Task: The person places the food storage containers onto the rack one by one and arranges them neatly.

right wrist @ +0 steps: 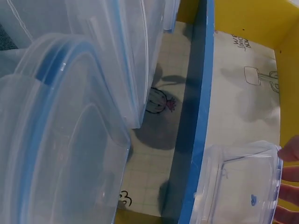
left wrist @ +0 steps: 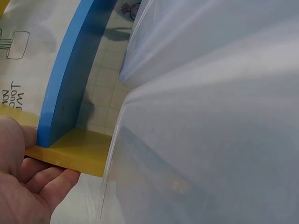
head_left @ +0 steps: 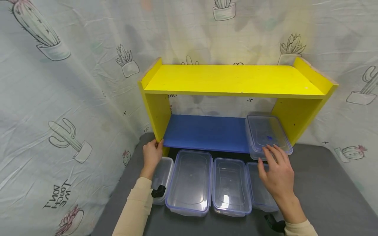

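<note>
A yellow shelf unit (head_left: 230, 78) with a blue lower board (head_left: 206, 132) stands against the wall. My left hand (head_left: 152, 154) pinches the lower front edge of its left side panel; in the left wrist view, the thumb lies by the blue board and the fingers (left wrist: 60, 186) on the panel's outer side. On the board's right end sits a clear lidded plastic container (head_left: 262, 131), its front slightly past the board's edge. The fingertips of my right hand (head_left: 279, 170) rest on the front of its lid, fingers loosely spread. The right wrist view shows those fingers (right wrist: 287, 191) at the lid's edge.
Several clear containers stand in a row on the grey table (head_left: 325, 177) in front of the shelf: a large one (head_left: 190, 180), a medium one (head_left: 231, 186), one by the left forearm (head_left: 162, 173), and one partly under the right hand (head_left: 261, 190). Cactus-print fabric (head_left: 88, 108) hangs behind.
</note>
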`<action>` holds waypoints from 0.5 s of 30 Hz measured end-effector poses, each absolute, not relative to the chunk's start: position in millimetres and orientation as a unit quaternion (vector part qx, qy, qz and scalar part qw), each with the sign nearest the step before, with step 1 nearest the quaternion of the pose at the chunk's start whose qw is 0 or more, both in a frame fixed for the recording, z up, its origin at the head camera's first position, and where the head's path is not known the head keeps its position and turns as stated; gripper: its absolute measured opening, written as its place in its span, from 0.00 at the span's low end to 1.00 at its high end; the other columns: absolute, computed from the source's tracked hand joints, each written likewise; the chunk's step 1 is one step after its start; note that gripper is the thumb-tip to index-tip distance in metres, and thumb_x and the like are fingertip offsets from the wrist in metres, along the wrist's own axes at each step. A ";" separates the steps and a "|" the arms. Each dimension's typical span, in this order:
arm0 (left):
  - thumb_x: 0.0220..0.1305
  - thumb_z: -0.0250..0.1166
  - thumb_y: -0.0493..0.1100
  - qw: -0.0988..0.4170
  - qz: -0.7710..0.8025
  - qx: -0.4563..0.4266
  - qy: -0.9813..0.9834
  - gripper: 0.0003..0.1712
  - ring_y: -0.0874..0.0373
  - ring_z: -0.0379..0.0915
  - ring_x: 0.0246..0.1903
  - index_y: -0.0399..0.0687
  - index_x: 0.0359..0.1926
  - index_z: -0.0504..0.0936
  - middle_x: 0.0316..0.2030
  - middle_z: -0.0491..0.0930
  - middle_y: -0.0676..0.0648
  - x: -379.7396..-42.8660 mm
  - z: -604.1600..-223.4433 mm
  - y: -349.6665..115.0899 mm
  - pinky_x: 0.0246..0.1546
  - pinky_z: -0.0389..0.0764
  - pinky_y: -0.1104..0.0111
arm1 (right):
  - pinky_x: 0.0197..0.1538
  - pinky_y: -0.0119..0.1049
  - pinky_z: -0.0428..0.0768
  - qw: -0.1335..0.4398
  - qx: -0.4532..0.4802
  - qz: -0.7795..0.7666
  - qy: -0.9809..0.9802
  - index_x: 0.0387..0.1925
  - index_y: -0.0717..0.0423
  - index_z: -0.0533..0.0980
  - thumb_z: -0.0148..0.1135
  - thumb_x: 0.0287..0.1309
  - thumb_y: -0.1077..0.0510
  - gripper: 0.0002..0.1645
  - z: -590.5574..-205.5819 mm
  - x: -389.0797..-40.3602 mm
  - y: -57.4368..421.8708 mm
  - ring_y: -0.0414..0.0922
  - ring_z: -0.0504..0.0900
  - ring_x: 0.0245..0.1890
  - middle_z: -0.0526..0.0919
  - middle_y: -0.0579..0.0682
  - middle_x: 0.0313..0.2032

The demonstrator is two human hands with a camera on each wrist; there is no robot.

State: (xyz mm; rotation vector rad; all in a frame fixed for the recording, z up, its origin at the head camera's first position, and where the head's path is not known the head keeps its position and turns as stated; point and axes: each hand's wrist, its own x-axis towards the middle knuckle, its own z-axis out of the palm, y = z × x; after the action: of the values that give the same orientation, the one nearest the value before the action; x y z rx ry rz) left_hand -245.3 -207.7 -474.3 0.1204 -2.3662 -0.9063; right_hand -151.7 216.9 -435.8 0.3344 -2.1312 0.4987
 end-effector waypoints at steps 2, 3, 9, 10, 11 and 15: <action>0.64 0.66 0.44 0.297 -0.341 0.047 -0.891 0.16 0.54 0.65 0.14 0.38 0.24 0.82 0.14 0.75 0.44 -245.2 -474.5 -207.6 0.19 0.63 0.66 | 0.52 0.63 0.74 0.447 0.135 0.204 -0.861 0.48 0.66 0.79 0.63 0.47 0.60 0.24 -436.3 -152.3 216.8 0.65 0.74 0.56 0.81 0.65 0.50; 0.64 0.66 0.44 0.297 -0.341 0.046 -0.891 0.16 0.53 0.65 0.14 0.38 0.24 0.82 0.14 0.75 0.44 -245.3 -474.5 -207.6 0.19 0.63 0.66 | 0.51 0.64 0.74 0.447 0.136 0.207 -0.860 0.48 0.66 0.79 0.64 0.46 0.60 0.24 -436.7 -152.6 216.7 0.65 0.74 0.56 0.81 0.65 0.50; 0.64 0.66 0.44 0.297 -0.339 0.047 -0.891 0.15 0.53 0.66 0.14 0.38 0.24 0.82 0.14 0.76 0.44 -244.4 -474.3 -207.5 0.19 0.64 0.67 | 0.52 0.64 0.73 0.433 0.144 0.199 -0.867 0.49 0.68 0.78 0.63 0.48 0.58 0.26 -439.6 -156.8 217.7 0.66 0.72 0.58 0.78 0.68 0.52; 0.64 0.66 0.44 0.297 -0.339 0.047 -0.891 0.16 0.53 0.66 0.14 0.38 0.24 0.82 0.14 0.75 0.44 -244.0 -474.0 -207.5 0.19 0.63 0.67 | 0.53 0.64 0.73 0.431 0.146 0.198 -0.868 0.49 0.68 0.78 0.63 0.48 0.58 0.26 -439.9 -157.9 218.0 0.67 0.71 0.58 0.78 0.68 0.52; 0.64 0.66 0.44 0.297 -0.339 0.048 -0.891 0.16 0.53 0.66 0.14 0.38 0.24 0.82 0.14 0.75 0.44 -243.7 -473.8 -207.5 0.19 0.63 0.67 | 0.55 0.64 0.72 0.427 0.147 0.196 -0.870 0.49 0.68 0.78 0.62 0.49 0.57 0.26 -440.2 -159.0 218.4 0.67 0.71 0.58 0.78 0.68 0.53; 0.64 0.66 0.44 0.295 -0.339 0.046 -0.892 0.16 0.52 0.65 0.14 0.38 0.23 0.81 0.14 0.74 0.44 -242.5 -473.3 -208.1 0.19 0.63 0.66 | 0.57 0.62 0.70 0.422 0.154 0.193 -0.873 0.50 0.70 0.77 0.62 0.49 0.57 0.27 -441.0 -163.9 219.7 0.67 0.70 0.59 0.77 0.69 0.53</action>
State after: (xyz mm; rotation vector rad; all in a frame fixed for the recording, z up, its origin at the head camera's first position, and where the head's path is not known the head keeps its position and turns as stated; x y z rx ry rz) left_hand -242.5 -208.1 -473.3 0.1227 -2.3743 -0.9028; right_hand -163.9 219.7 -441.0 0.3846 -2.1853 0.4834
